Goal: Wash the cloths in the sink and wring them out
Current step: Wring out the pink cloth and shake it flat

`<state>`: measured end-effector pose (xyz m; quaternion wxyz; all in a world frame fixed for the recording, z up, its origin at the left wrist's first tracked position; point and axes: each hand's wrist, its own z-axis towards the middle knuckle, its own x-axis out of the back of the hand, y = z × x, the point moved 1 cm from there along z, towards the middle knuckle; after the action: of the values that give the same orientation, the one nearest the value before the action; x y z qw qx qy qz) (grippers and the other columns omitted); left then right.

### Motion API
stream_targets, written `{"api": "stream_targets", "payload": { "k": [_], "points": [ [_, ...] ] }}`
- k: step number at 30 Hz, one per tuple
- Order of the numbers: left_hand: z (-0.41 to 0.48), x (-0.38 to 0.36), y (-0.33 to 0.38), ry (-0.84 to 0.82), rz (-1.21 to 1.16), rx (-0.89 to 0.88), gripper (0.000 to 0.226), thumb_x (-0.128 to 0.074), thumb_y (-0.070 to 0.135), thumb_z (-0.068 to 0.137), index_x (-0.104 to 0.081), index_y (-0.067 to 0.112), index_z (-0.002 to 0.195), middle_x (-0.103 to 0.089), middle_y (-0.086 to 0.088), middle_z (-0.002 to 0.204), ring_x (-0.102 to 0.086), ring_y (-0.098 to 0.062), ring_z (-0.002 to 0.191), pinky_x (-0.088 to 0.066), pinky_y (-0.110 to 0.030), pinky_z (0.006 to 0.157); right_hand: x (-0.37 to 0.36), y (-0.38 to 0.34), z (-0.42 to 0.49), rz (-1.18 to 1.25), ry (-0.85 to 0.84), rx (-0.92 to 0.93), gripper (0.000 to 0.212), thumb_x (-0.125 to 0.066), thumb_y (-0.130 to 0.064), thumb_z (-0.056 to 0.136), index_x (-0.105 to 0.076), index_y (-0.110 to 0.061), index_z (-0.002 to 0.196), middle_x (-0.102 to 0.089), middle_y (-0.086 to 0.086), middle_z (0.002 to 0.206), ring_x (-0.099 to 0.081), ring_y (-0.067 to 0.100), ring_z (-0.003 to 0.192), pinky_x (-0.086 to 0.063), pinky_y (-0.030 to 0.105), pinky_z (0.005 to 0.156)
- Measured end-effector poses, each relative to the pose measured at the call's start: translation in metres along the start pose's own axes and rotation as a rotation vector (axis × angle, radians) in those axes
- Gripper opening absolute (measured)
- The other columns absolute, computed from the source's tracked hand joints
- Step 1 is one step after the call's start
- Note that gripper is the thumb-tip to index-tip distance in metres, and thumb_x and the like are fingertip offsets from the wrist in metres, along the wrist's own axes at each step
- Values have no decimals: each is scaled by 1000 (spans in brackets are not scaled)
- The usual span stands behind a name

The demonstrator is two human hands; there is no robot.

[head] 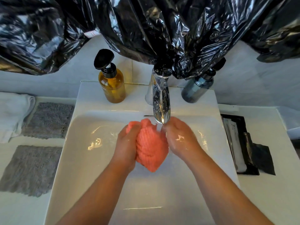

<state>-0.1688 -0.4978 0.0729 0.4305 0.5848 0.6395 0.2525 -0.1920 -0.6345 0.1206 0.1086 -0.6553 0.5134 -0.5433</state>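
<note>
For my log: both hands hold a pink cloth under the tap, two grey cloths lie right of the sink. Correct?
No. The head view shows the two grey cloths left of the sink. The left hand and right hand do hold the pink cloth under the tap.

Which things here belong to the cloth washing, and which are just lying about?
Job: pink cloth, gripped by left hand and right hand; tap; sink; far grey cloth and near grey cloth, likely waiting.
Lying about: amber bottle, blue bottle, white towel, black tray, black plastic.
</note>
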Motion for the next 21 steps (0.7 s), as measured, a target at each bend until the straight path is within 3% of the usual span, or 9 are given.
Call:
{"api": "stream_targets", "payload": {
  "k": [3, 6, 9, 11, 13, 15, 16, 18, 21],
  "points": [
    [-6, 7, 0, -30, 34, -1, 21, -55, 26, 101, -67, 10, 95, -74, -8, 85, -71, -25, 80, -59, -38, 72, 38, -32, -23, 73, 475, 545, 27, -42, -20, 103, -68, -13, 107, -64, -6, 102, -56, 5, 96, -45, 20, 83],
    [-15, 7, 5, -27, 81, -24, 25, -55, 25, 102, -66, 4, 107, -75, -7, 88, -72, -22, 81, -58, -33, 67, 41, -63, -19, -161, 318, 728, 52, -38, -27, 103, -44, -3, 148, -45, 7, 152, -38, 20, 144, -29, 28, 119],
    [-30, 8, 15, -63, 67, -49, 21, -52, 24, 103, -65, 8, 105, -77, -2, 84, -74, -19, 79, -57, -30, 60, 35, -66, -25, -332, 229, 694, 55, -35, -31, 102, -46, -4, 148, -42, 13, 156, -35, 26, 147, -29, 39, 121],
    [-38, 13, 21, -103, 47, -74, 21, -53, 25, 103, -65, 9, 104, -76, -4, 87, -73, -22, 84, -56, -31, 61, 32, -53, -36, -374, 166, 732, 51, -42, -27, 101, -49, -4, 146, -42, 12, 156, -37, 24, 146, -31, 36, 120],
    [-50, 18, 30, -155, 1, -92, 25, -57, 29, 100, -65, 7, 108, -76, -7, 93, -73, -23, 88, -57, -32, 65, 34, -37, -54, -177, 166, 694, 42, -47, -20, 99, -58, -5, 137, -51, 8, 148, -46, 17, 137, -37, 29, 114],
    [-61, 23, 42, -206, -33, -104, 29, -58, 29, 97, -64, 4, 110, -76, -9, 97, -72, -24, 91, -57, -34, 70, 32, -23, -79, 90, 317, 512, 30, -48, -19, 101, -65, -11, 124, -61, 0, 130, -56, 11, 119, -46, 30, 101],
    [-67, 24, 48, -224, -41, -107, 24, -55, 27, 99, -64, 6, 106, -76, -8, 94, -72, -23, 88, -57, -35, 71, 27, -19, -89, 172, 272, 353, 28, -49, -24, 103, -64, -15, 126, -60, -3, 127, -56, 10, 117, -46, 32, 99],
    [-83, 24, 58, -268, -43, -96, 21, -48, 23, 103, -64, 11, 98, -74, -7, 87, -71, -24, 86, -57, -40, 76, 13, -18, -102, 328, -74, 61, 34, -56, -42, 97, -61, -22, 123, -58, -5, 116, -56, 12, 107, -41, 35, 91],
    [-106, 18, 75, -312, -19, -103, 20, -48, 19, 103, -65, 12, 94, -74, -9, 85, -70, -27, 86, -54, -47, 85, 10, -22, -113, 601, -280, -38, 26, -62, -35, 82, -61, -19, 102, -58, 6, 87, -55, 18, 73, -40, 30, 63]
  ]
}}
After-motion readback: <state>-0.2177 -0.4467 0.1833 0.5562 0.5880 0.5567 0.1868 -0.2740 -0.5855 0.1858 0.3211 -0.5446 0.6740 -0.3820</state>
